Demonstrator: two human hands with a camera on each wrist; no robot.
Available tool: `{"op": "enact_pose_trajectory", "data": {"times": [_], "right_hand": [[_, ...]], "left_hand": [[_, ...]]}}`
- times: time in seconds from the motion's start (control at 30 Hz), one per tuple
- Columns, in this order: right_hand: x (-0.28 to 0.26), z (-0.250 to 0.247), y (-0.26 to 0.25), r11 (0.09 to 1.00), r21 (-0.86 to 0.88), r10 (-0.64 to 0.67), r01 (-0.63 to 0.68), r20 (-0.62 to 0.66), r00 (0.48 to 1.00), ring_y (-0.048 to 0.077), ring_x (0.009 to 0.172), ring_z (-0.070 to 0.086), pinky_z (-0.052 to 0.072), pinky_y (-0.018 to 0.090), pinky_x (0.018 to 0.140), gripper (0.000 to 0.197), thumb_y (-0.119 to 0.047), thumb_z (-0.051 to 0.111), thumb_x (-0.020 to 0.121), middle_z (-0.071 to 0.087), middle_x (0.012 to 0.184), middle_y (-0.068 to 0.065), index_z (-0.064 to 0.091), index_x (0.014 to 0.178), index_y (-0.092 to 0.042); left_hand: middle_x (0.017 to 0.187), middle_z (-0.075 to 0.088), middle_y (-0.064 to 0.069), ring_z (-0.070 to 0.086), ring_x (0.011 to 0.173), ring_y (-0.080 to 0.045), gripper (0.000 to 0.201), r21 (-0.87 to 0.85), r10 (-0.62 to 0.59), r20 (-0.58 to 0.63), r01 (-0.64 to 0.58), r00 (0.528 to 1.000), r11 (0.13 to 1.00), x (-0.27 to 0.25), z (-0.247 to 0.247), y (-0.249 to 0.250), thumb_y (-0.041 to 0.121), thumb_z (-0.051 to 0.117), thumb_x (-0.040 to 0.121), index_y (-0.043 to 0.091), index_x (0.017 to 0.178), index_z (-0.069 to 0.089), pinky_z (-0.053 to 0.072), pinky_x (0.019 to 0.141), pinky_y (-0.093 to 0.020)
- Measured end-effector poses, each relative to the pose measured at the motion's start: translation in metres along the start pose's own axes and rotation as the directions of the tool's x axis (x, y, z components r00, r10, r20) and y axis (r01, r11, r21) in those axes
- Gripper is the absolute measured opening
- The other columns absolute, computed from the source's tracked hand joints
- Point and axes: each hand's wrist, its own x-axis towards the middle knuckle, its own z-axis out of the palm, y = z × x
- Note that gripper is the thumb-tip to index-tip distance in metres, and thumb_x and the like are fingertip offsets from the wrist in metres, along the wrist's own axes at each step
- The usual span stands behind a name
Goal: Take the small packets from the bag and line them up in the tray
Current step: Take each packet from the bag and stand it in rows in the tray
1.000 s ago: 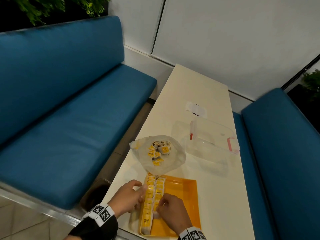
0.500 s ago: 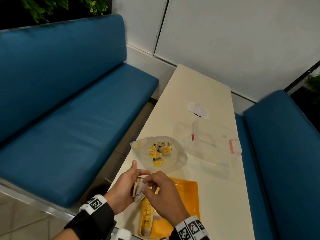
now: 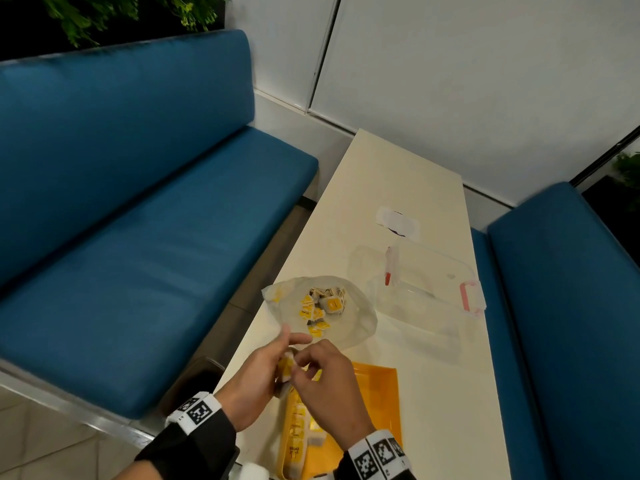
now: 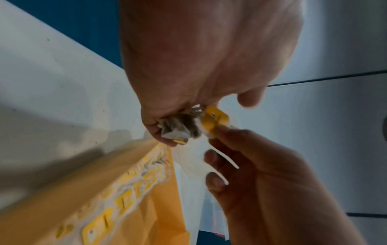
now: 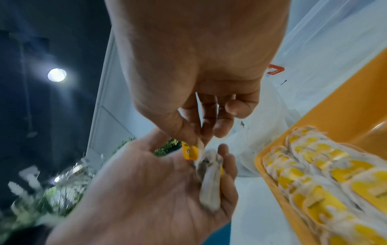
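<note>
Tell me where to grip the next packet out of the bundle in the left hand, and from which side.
Pinch the yellow tag that sticks out of the bundle past the left hand, coming from the right, where the right hand already has it. Likely easiest: the tag is flat and stands free, while the pouches are bunched under the fingers.

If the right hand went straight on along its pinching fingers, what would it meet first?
Probably the small packets cupped in the left hand; the right hand already pinches one there. Depth beyond is unclear.

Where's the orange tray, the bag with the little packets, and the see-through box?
orange tray [image 3: 375,403]: head view, bare floor near its right edge.
bag [image 3: 360,323]: head view, clear plastic right of the packets.
see-through box [image 3: 433,271]: head view, its lid.
</note>
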Motion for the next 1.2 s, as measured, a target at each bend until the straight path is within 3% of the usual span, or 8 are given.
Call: {"op": "enact_pose_trajectory", "data": {"times": [0.07, 0.17, 0.33, 0.53, 0.67, 0.8, 1.0, 1.2], "right_hand": [[0.004, -0.01, 0.001, 0.999, 0.042, 0.036, -0.033, -0.062, 0.997, 0.009, 0.078, 0.06, 0.046, 0.012, 0.066, 0.019, -0.018, 0.07, 0.084, 0.063, 0.085, -0.007, 0.062, 0.075, -0.033], [0.008, -0.023, 0.003, 0.993, 0.09, 0.082, -0.074, -0.095, 0.992, 0.005, 0.071, 0.06, 0.048, 0.014, 0.062, 0.012, -0.018, 0.07, 0.083, 0.067, 0.079, -0.005, 0.066, 0.076, -0.027], [0.009, -0.028, 0.009, 0.985, 0.136, 0.12, -0.104, -0.108, 0.987, 0.002, 0.062, 0.059, 0.049, 0.016, 0.06, 0.012, -0.016, 0.072, 0.084, 0.069, 0.074, -0.005, 0.07, 0.077, -0.025], [0.006, -0.026, 0.013, 0.943, 0.293, 0.173, -0.159, -0.024, 0.985, 0.012, 0.066, 0.064, 0.056, 0.034, 0.067, 0.005, -0.019, 0.076, 0.082, 0.072, 0.078, 0.0, 0.073, 0.082, -0.022], [0.006, -0.033, 0.018, 0.893, 0.42, 0.191, -0.159, -0.036, 0.981, 0.014, 0.062, 0.065, 0.046, 0.021, 0.055, 0.004, -0.01, 0.073, 0.087, 0.071, 0.071, 0.009, 0.071, 0.087, -0.007], [0.004, -0.038, 0.035, 0.892, 0.396, 0.239, -0.217, -0.006, 0.971, 0.021, 0.063, 0.068, 0.043, 0.023, 0.049, 0.006, -0.006, 0.068, 0.091, 0.071, 0.07, 0.02, 0.065, 0.089, -0.002], [-0.017, -0.024, 0.08, 0.888, 0.231, 0.358, -0.397, 0.192, 0.914, 0.021, 0.062, 0.071, 0.043, 0.026, 0.045, 0.009, -0.008, 0.065, 0.093, 0.069, 0.065, 0.006, 0.058, 0.087, -0.01], [-0.031, -0.014, 0.099, 0.863, 0.104, 0.457, -0.493, 0.253, 0.853, 0.019, 0.056, 0.069, 0.045, 0.025, 0.043, 0.007, -0.01, 0.068, 0.09, 0.07, 0.064, 0.007, 0.061, 0.086, -0.011]], "left_hand": [[0.083, 0.064, -0.001, 0.051, 0.058, -0.005, 0.034, 0.118, 0.067, 0.055, -0.073, 0.996, 0.99, -0.002, -0.004, -0.001, 0.044, 0.054, 0.101, 0.018, 0.113, 0.072, 0.037, 0.054, -0.019], [0.076, 0.066, 0.005, 0.057, 0.063, -0.002, 0.01, 0.193, 0.111, 0.052, -0.119, 0.993, 0.974, -0.003, -0.012, -0.003, 0.02, 0.07, 0.094, 0.012, 0.1, 0.074, 0.042, 0.057, -0.014], [0.086, 0.073, -0.006, 0.057, 0.075, -0.013, 0.011, 0.272, 0.109, -0.017, -0.101, 0.994, 0.957, -0.003, -0.018, -0.006, 0.024, 0.075, 0.09, 0.013, 0.089, 0.076, 0.044, 0.063, -0.027], [0.088, 0.072, -0.012, 0.059, 0.074, -0.013, 0.01, 0.302, 0.123, -0.039, -0.106, 0.992, 0.947, -0.002, -0.016, -0.009, 0.024, 0.073, 0.093, 0.016, 0.093, 0.077, 0.046, 0.063, -0.029], [0.091, 0.071, -0.001, 0.062, 0.072, -0.013, 0.014, 0.313, 0.107, -0.072, -0.079, 0.992, 0.946, 0.001, -0.017, -0.013, 0.027, 0.077, 0.09, 0.025, 0.104, 0.078, 0.047, 0.061, -0.028], [0.088, 0.072, 0.0, 0.063, 0.067, -0.011, 0.009, 0.436, 0.088, -0.187, 0.002, 0.978, 0.9, 0.005, -0.023, -0.022, 0.031, 0.076, 0.091, 0.029, 0.1, 0.076, 0.046, 0.057, -0.026], [0.092, 0.068, -0.004, 0.063, 0.069, -0.012, 0.03, 0.612, 0.041, -0.25, 0.125, 0.967, 0.781, 0.009, -0.025, -0.033, 0.037, 0.079, 0.087, 0.024, 0.109, 0.063, 0.043, 0.051, -0.015], [0.104, 0.065, 0.002, 0.065, 0.09, -0.013, 0.058, 0.702, 0.003, -0.21, 0.149, 0.978, 0.697, 0.015, -0.025, -0.049, 0.042, 0.086, 0.077, 0.03, 0.125, 0.054, 0.047, 0.069, -0.022]]}}
